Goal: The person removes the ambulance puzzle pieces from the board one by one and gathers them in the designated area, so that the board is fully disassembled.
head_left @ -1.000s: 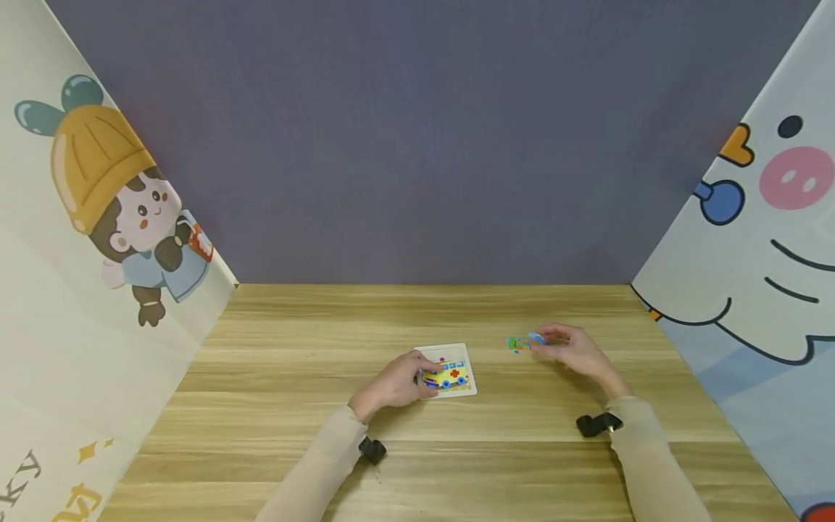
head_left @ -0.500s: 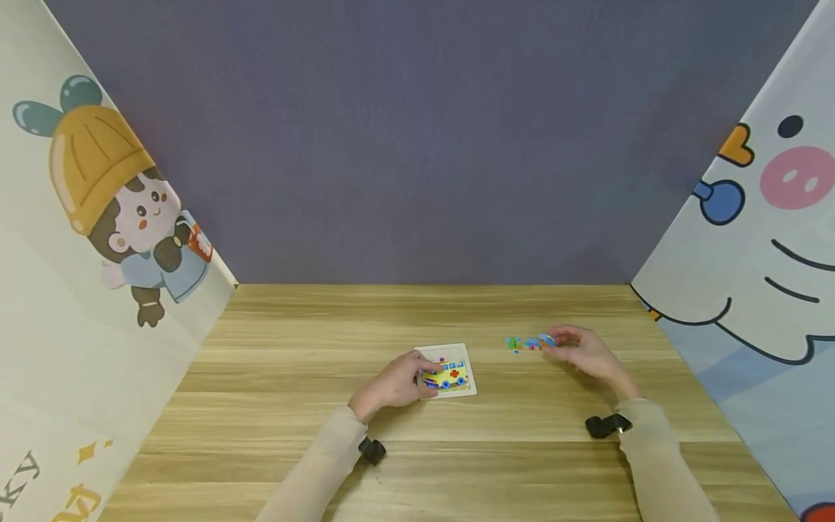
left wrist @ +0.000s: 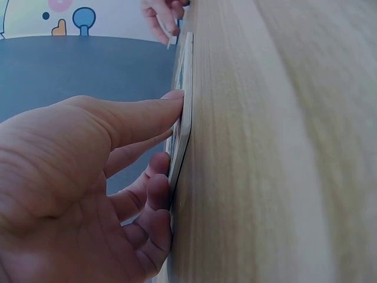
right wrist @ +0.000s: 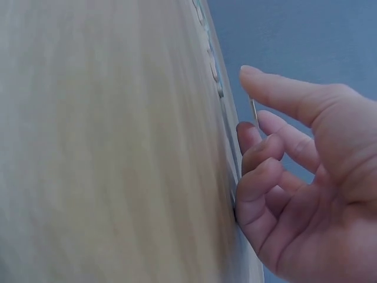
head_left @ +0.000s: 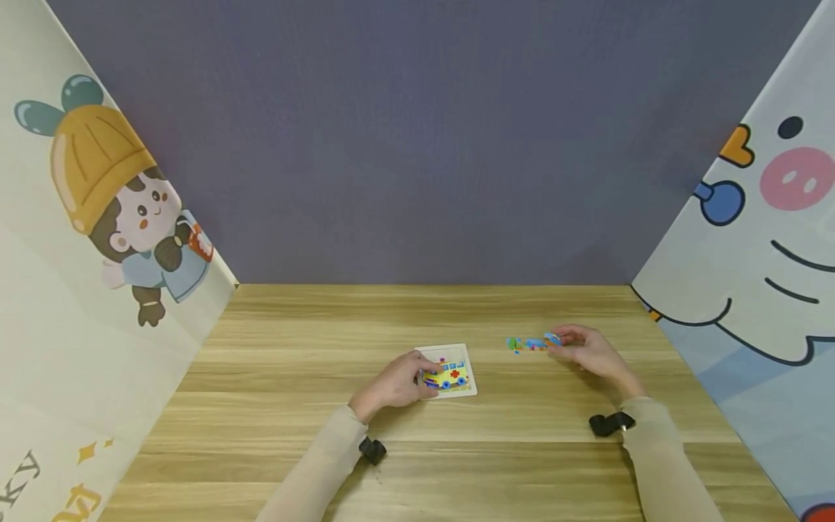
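A square puzzle board (head_left: 471, 388) with a pale frame and a yellow ambulance picture lies on the table. My left hand (head_left: 396, 380) holds it at its left side, thumb and fingers spread over part of the picture. In the left wrist view the thumb (left wrist: 147, 118) presses on the board's edge (left wrist: 187, 88). Further right, my right hand (head_left: 587, 354) pinches a blue and orange puzzle piece (head_left: 551, 339), seen as a thin edge in the right wrist view. Just left of it lie a blue puzzle piece (head_left: 535, 344) and a green puzzle piece (head_left: 513, 344).
The wooden table (head_left: 313, 326) meets a dark back wall (head_left: 417, 145). Cartoon-printed panels stand along the left (head_left: 130, 239) and right (head_left: 770, 239) sides. A small black camera (head_left: 373, 451) sits on the left wrist, and another black camera (head_left: 609, 424) on the right.
My right hand has shifted right with its puzzle piece, uncovering the blue piece on the table. The left hand and the board have stayed put.
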The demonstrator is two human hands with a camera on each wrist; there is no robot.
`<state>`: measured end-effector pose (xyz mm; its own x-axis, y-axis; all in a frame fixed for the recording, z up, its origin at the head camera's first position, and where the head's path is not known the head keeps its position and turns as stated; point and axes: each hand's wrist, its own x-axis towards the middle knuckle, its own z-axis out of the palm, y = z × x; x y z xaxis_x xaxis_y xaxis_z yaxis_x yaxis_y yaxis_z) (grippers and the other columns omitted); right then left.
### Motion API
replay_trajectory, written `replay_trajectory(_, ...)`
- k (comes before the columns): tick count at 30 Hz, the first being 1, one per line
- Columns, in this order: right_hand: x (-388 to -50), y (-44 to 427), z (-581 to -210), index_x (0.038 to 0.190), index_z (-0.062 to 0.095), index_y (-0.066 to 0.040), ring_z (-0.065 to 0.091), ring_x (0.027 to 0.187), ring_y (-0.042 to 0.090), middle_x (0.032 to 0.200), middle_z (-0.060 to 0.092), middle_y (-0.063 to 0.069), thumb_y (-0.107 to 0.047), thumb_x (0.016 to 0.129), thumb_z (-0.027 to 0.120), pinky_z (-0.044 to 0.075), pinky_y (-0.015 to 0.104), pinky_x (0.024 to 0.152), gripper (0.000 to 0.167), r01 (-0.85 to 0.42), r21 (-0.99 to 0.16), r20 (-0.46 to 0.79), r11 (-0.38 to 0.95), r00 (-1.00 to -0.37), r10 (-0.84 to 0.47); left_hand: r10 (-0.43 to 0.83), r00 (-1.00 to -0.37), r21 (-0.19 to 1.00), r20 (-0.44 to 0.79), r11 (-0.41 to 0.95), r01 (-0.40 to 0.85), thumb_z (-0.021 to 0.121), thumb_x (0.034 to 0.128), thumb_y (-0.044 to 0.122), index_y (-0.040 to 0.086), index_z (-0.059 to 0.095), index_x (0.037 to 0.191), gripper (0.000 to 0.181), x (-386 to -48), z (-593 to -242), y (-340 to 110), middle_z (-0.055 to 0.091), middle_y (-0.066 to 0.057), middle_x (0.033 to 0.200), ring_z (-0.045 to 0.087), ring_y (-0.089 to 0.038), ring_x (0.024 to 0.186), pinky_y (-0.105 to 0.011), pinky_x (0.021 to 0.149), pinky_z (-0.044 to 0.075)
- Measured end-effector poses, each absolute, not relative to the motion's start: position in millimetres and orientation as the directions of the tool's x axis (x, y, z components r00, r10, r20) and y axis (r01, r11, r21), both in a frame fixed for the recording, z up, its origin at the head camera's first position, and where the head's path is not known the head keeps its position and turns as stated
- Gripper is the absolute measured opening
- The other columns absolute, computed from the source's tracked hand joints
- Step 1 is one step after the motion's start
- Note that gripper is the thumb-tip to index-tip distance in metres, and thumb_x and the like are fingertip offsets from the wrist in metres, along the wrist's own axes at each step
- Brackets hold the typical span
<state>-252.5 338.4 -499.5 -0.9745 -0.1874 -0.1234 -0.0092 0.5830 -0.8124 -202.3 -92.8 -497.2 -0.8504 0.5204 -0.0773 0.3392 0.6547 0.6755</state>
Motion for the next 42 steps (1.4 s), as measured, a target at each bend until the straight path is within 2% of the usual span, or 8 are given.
replay_trajectory(6,-257.5,343.2,-500.5,0.146,0.057,0.003,0.052,0.07,0.012,0.128,0.063,0.024,-0.032,0.1,0.076,0.049,0.03,0.056,0.06,-0.038,-0.793,-0.114,0.608,-0.971,-0.21,0.509,-0.857,0.678,-0.078,0.658,0.328,0.082,0.095,0.022,0.016,0.074,0.137,0.043,-201.7,-497.5,-92.1,0.066,-0.003,0.127,0.055,-0.012,0.096,-0.028,0.084,0.046)
replay_trajectory(13,-264.2,349.3,-504.6,0.141,0.061,0.006,0.052,0.083,0.012,0.104,0.065,0.01,-0.031,0.098,0.079,0.046,0.025,0.067,0.06,-0.047,-0.748,-0.127,0.662,-0.969,-0.212,0.512,-0.855,0.677,-0.083,0.658,0.329,0.083,0.0946,0.023,0.016,0.074,0.137,0.044,-202.1,-498.4,-91.3,0.066,-0.003,0.127,0.057,-0.014,0.101,-0.03,0.087,0.047)
replay_trajectory(19,-266.1,352.8,-506.8,0.143,0.058,0.009,0.049,0.078,0.012,0.094,0.06,0.004,-0.028,0.097,0.08,0.044,0.025,0.066,0.062,-0.012,-0.771,-0.169,0.637,-0.96,-0.222,0.513,-0.854,0.678,-0.085,0.658,0.328,0.083,0.0947,0.023,0.016,0.074,0.136,0.043,-201.7,-498.2,-91.2,0.066,-0.003,0.125,0.055,-0.013,0.096,-0.029,0.084,0.046)
replay_trajectory(27,-265.8,352.4,-505.1,0.145,0.055,0.012,0.049,0.073,0.009,0.091,0.063,0.005,-0.021,0.098,0.08,0.043,0.025,0.065,0.062,-0.009,-0.792,-0.182,0.611,-0.951,-0.25,0.517,-0.852,0.689,-0.085,0.648,0.325,0.083,0.0947,0.022,0.015,0.073,0.137,0.044,-202.1,-498.2,-91.4,0.065,-0.003,0.121,0.052,-0.013,0.089,-0.028,0.079,0.043)
replay_trajectory(34,-269.3,356.4,-505.9,0.144,0.056,0.008,0.037,0.052,0.003,0.09,0.066,0.005,-0.023,0.096,0.081,0.037,0.024,0.05,0.063,0.007,-0.805,-0.188,0.594,-0.952,-0.242,0.52,-0.852,0.688,-0.067,0.642,0.338,0.082,0.0949,0.022,0.015,0.073,0.138,0.045,-201.8,-497.7,-92.5,0.064,-0.001,0.113,0.053,-0.012,0.087,-0.026,0.077,0.045)
replay_trajectory(37,-268.4,354.4,-503.2,0.144,0.057,0.008,0.04,0.056,0.004,0.091,0.064,0.004,-0.025,0.097,0.081,0.038,0.024,0.052,0.062,0.001,-0.803,-0.176,0.596,-0.956,-0.236,0.526,-0.85,0.696,-0.033,0.622,0.358,0.081,0.0956,0.021,0.014,0.073,0.137,0.043,-202.2,-495.5,-95.2,0.066,-0.001,0.109,0.054,-0.011,0.087,-0.026,0.078,0.045)
replay_trajectory(40,-265.4,348.1,-499.5,0.142,0.06,0.006,0.049,0.067,0.007,0.095,0.065,0.006,-0.028,0.096,0.081,0.043,0.024,0.059,0.061,-0.016,-0.788,-0.154,0.615,-0.963,-0.222,0.524,-0.852,0.702,0.005,0.605,0.376,0.08,0.0957,0.019,0.01,0.073,0.136,0.042,-203.3,-492.5,-99.8,0.067,-0.004,0.105,0.055,-0.013,0.085,-0.027,0.076,0.047)
replay_trajectory(42,-263.0,343.0,-497.7,0.14,0.062,0.006,0.053,0.076,0.01,0.097,0.068,0.008,-0.028,0.097,0.081,0.045,0.025,0.064,0.059,-0.04,-0.774,-0.132,0.633,-0.966,-0.222,0.5,-0.865,0.694,0.031,0.612,0.379,0.079,0.0963,0.019,0.009,0.072,0.137,0.042,-204.2,-490.6,-103.7,0.069,-0.007,0.109,0.058,-0.015,0.088,-0.03,0.079,0.05)
